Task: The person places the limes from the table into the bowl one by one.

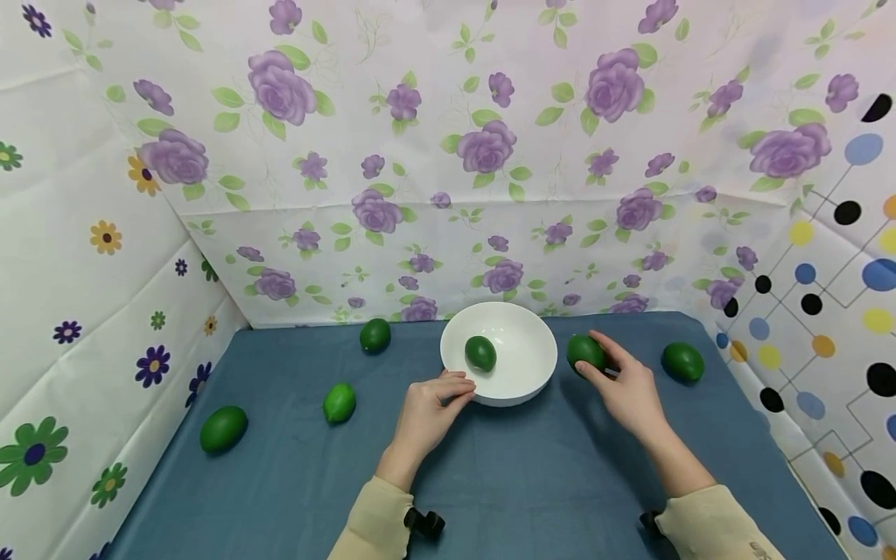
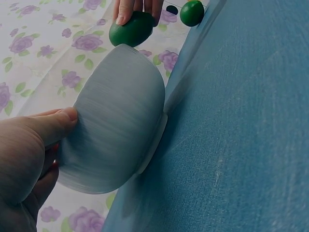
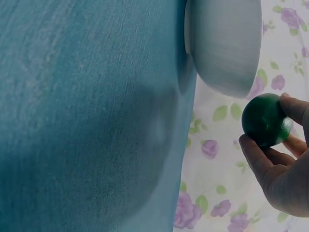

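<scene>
A white bowl (image 1: 521, 373) stands on the blue cloth, close to the back edge, with one green lime (image 1: 481, 354) inside. My left hand (image 1: 428, 412) pinches the bowl's near-left rim; the left wrist view shows the thumb (image 2: 67, 116) on its outer side. Right of the bowl, my right hand (image 1: 626, 393) holds a dark green lime (image 3: 264, 121) between thumb and fingers. That lime is raised off the cloth, level with the bowl's rim in the right wrist view, and apart from the bowl.
More limes lie on the blue cloth (image 1: 518, 482): a dark one (image 1: 683, 362) at the right, another (image 1: 375, 336) behind left of the bowl, a brighter one (image 1: 339, 404), and one (image 1: 224, 429) far left. A flowered sheet (image 1: 434, 155) hangs behind; patterned sheets flank both sides.
</scene>
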The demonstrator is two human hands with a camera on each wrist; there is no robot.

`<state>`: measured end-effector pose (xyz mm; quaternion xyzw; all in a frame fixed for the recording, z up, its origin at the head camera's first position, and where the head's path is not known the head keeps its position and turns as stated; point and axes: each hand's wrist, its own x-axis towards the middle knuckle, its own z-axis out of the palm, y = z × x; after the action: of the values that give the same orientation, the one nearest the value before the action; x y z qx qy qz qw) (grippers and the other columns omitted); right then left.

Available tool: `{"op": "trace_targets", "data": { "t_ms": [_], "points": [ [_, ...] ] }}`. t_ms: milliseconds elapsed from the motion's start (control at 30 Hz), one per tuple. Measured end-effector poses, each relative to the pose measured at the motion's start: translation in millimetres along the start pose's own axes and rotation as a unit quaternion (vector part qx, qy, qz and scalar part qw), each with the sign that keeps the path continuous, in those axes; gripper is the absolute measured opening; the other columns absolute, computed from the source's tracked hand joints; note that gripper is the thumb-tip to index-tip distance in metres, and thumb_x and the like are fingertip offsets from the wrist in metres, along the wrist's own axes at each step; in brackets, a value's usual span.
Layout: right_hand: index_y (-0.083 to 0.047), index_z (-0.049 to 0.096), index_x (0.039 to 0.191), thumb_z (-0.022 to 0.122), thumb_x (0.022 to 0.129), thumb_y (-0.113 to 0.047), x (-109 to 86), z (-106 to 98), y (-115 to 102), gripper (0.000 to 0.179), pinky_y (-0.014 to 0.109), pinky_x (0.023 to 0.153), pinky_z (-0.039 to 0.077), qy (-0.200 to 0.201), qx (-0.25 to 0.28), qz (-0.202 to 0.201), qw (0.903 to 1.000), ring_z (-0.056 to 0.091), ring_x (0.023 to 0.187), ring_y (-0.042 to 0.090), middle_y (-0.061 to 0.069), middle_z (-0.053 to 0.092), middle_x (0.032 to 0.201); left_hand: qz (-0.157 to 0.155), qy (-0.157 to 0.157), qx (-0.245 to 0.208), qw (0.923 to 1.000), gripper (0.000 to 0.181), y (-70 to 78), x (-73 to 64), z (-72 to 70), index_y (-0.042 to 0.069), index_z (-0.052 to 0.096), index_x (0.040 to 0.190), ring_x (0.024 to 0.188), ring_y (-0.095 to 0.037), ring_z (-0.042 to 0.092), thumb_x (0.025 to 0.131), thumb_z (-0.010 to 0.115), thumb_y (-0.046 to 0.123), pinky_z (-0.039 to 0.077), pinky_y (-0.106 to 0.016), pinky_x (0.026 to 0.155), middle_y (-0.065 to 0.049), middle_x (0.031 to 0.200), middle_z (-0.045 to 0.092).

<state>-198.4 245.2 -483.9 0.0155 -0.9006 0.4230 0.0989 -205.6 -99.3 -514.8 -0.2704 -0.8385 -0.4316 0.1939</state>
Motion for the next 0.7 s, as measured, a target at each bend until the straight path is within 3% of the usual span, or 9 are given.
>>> {"op": "trace_targets", "data": {
  "t_ms": [700],
  "points": [
    [-0.018, 0.045, 0.165, 0.071, 0.105, -0.043, 1.2, 6.4, -9.8, 0.07, 0.059, 0.099, 0.06, 0.002, 0.033, -0.015, 0.9993, 0.063, 0.131, 0.043, 0.026, 0.062, 0.146, 0.003, 0.002, 0.002, 1.0, 0.016, 1.0, 0.3, -0.2, 0.011, 0.087, 0.106, 0.116, -0.017, 0.074, 0.09, 0.087, 0.006, 0.049, -0.025, 0.113, -0.004, 0.103, 0.082]
  ]
}}
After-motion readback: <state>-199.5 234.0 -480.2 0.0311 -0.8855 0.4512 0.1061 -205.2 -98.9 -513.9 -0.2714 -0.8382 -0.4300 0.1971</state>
